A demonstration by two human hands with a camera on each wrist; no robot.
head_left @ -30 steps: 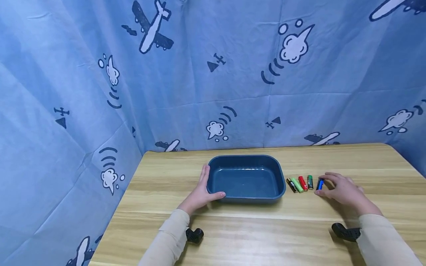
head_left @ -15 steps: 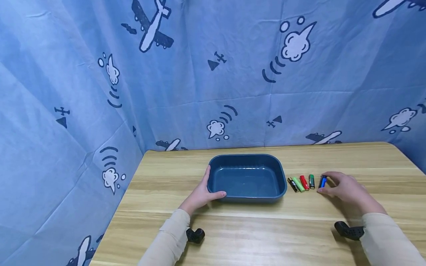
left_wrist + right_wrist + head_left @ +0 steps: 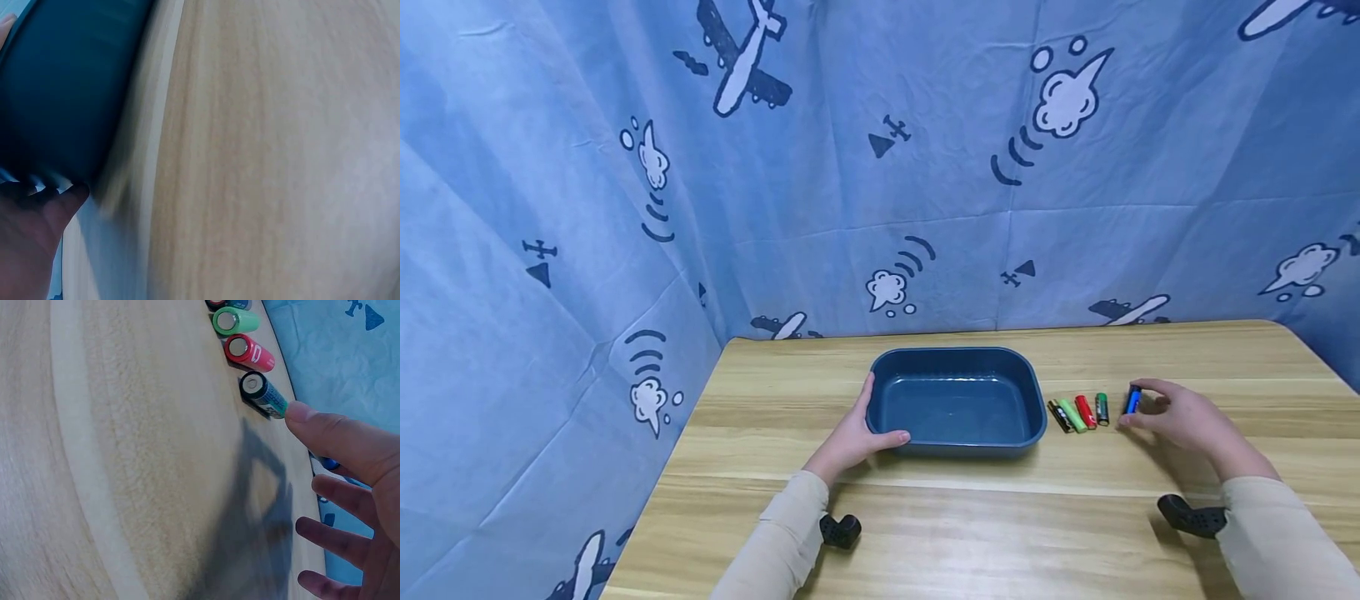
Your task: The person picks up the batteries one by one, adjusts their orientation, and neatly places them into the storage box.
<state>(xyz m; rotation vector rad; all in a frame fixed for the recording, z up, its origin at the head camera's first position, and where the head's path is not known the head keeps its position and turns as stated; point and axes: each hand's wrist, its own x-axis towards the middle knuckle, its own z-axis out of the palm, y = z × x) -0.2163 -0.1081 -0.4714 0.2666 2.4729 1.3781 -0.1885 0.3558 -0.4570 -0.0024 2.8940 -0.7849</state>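
Observation:
My left hand (image 3: 850,435) rests at the near left corner of a dark blue rectangular basin (image 3: 958,451), fingers along its left side and thumb at its front. The left wrist view shows the hand against the basin's outer wall (image 3: 65,94). With my right hand (image 3: 1187,421) I pinch a blue battery (image 3: 1132,400) between thumb and forefinger. In the right wrist view the thumb hides most of that battery. Just left of it lie a green-topped dark battery (image 3: 1102,408), a red battery (image 3: 1085,412), a light green battery (image 3: 1072,416) and a black battery (image 3: 1060,416).
The wooden table (image 3: 970,533) carries the basin and batteries. Behind and at the left hangs a blue curtain (image 3: 850,167) with plane prints. A black wrist device (image 3: 840,531) is on the left forearm, another black device (image 3: 1191,517) on the right.
My right hand has moved slightly right and away with the blue battery, widening the gap to the green-topped one. The left hand, basin and other batteries stay in place.

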